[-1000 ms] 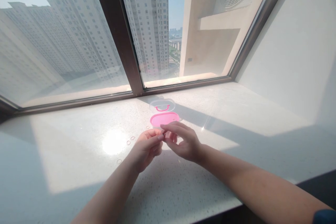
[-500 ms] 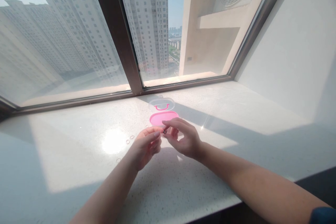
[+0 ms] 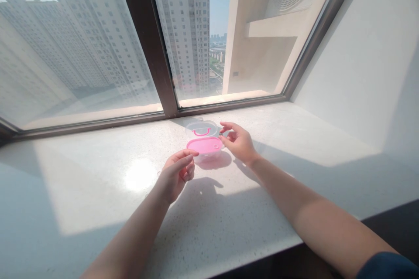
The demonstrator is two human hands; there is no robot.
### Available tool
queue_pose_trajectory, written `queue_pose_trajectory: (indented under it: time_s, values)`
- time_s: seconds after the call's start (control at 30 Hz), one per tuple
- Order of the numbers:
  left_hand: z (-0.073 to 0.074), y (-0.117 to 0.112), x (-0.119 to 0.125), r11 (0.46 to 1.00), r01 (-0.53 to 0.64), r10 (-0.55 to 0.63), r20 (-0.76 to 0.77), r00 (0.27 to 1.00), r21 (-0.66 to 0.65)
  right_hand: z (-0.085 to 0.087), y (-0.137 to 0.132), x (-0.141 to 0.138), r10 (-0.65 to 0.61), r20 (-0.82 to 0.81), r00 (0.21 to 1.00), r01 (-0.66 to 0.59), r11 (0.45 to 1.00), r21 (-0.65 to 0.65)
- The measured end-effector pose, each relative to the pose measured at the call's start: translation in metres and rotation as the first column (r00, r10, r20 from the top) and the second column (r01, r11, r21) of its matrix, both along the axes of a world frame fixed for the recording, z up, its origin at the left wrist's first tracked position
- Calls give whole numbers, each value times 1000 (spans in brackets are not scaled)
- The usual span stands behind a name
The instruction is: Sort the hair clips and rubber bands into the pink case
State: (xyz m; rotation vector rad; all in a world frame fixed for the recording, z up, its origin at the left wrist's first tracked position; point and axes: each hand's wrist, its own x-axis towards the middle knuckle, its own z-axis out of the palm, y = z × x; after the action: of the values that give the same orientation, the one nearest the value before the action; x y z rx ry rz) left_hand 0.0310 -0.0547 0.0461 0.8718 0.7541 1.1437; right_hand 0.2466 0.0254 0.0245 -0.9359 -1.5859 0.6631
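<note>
My right hand (image 3: 238,141) is raised at the right end of a pink oval tray (image 3: 203,144), its thumb and fingertips closed on a small dark ring-like piece (image 3: 221,134). Exactly what kind of ring it is, I cannot make out. A small pale ring (image 3: 216,146) shows at the right side of the pink tray. My left hand (image 3: 178,172) is at the tray's near left edge, thumb and index finger close together and the other fingers curled. Whatever lies between them, if anything, is hidden. Behind the tray is a clear oval lid (image 3: 201,127) with a pink handle (image 3: 202,132).
The pale speckled windowsill (image 3: 229,209) carries everything, with its front edge dropping to a dark area. Beside my left hand lies a thin ring (image 3: 159,173). A window frame (image 3: 166,100) bounds the back, and a white wall (image 3: 360,65) the right.
My hands have parted. The right moved up and right with the small dark ring; the left shifted slightly left. More of the pink tray shows, with a pale ring visible in it.
</note>
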Motion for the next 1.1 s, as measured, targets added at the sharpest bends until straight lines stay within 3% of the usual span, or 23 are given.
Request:
queue_pose_trajectory:
  time_s: [0.33, 1.1]
  values:
    - [5, -2, 1, 1000, -3, 4, 26, 1000, -17, -8, 2, -6, -14, 139, 990, 22, 998, -58]
    - [5, -4, 1, 1000, 10, -10, 41, 999, -10, -2, -1, -9, -69, 287, 955, 58, 997, 47]
